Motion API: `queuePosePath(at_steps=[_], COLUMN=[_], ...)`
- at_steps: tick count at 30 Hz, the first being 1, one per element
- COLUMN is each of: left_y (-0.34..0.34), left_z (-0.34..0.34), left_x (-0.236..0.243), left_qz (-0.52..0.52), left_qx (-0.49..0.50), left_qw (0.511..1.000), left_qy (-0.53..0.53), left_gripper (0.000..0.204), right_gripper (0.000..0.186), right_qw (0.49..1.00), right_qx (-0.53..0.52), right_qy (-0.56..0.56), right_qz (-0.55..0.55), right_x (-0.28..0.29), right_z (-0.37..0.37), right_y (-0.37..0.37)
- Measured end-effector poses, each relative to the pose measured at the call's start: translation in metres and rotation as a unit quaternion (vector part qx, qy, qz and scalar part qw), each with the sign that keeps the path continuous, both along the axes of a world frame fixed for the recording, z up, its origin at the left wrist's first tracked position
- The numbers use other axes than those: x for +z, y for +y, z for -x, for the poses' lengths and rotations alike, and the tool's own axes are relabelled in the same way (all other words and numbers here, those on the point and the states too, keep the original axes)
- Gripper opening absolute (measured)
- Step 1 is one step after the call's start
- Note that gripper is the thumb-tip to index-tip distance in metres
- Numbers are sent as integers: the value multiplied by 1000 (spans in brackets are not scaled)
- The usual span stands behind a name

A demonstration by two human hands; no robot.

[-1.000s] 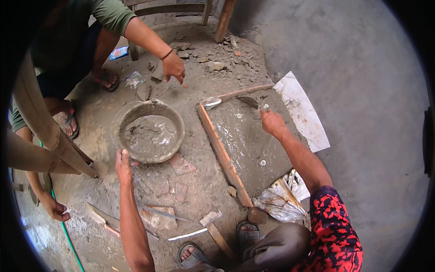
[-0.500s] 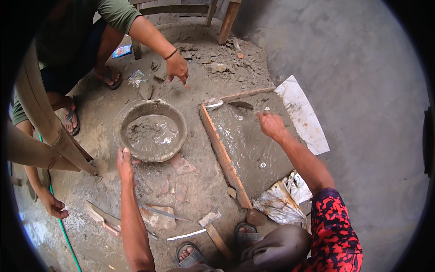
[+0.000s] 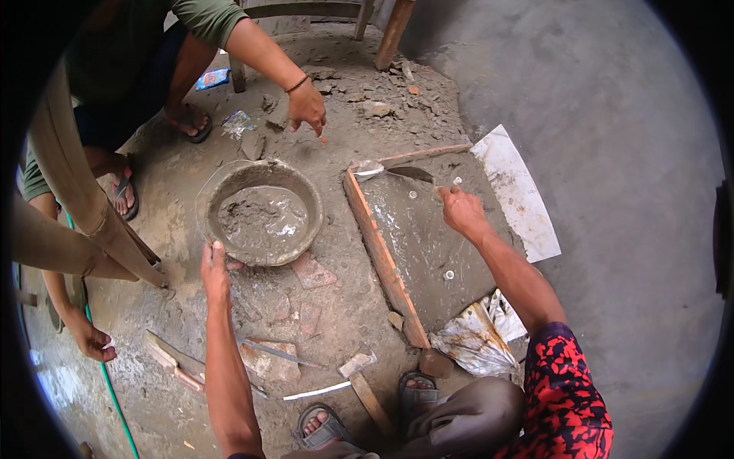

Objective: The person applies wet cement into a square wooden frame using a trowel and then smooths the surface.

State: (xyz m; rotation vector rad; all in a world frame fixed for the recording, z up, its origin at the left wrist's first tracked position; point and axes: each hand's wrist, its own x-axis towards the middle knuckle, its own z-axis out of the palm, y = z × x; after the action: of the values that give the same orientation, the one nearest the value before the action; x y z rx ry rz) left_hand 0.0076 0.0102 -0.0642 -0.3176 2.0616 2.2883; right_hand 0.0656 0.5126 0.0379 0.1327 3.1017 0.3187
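Left hand [image 3: 217, 269] grips the near-left rim of the bucket [image 3: 260, 255], thumb on top; bucket sits on the floor left of the wooden form [image 3: 388, 264], part-filled with wet grey mix. Right hand [image 3: 463, 212] closed on a trowel [image 3: 413, 174]; fist hides most of the handle, blade lies at the mortar [image 3: 420, 237] near the form's far edge, tip toward the far-left corner. Small white round pieces [image 3: 449, 275] sit in the mortar. White sheet [image 3: 520, 195] along its right edge, crumpled sack [image 3: 474, 340] at the near edge. Hammer [image 3: 365, 382] on the floor off the near-left corner. Co-worker's hand [image 3: 308, 107] hangs beyond the bucket, fingers down, nothing visible in it.
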Motion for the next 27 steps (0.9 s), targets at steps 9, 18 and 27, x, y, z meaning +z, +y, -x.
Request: queuePosePath(at_steps=[9, 18, 27], left_y=[-9, -6, -14], left_z=[6, 6, 8], left_x=[-23, -22, -24], left_qz=[31, 22, 39], left_qx=[4, -2, 2], left_qw=[1000, 1000, 999], left_qy=[-3, 12, 6], left_gripper=[63, 59, 63], right_gripper=[23, 18, 21], right_qw=[998, 996, 994], right_qx=[60, -59, 71], right_qy=[10, -45, -65], right_qz=[21, -59, -43], right_x=[-2, 18, 23], right_z=[5, 16, 34], right_y=[-28, 35, -18])
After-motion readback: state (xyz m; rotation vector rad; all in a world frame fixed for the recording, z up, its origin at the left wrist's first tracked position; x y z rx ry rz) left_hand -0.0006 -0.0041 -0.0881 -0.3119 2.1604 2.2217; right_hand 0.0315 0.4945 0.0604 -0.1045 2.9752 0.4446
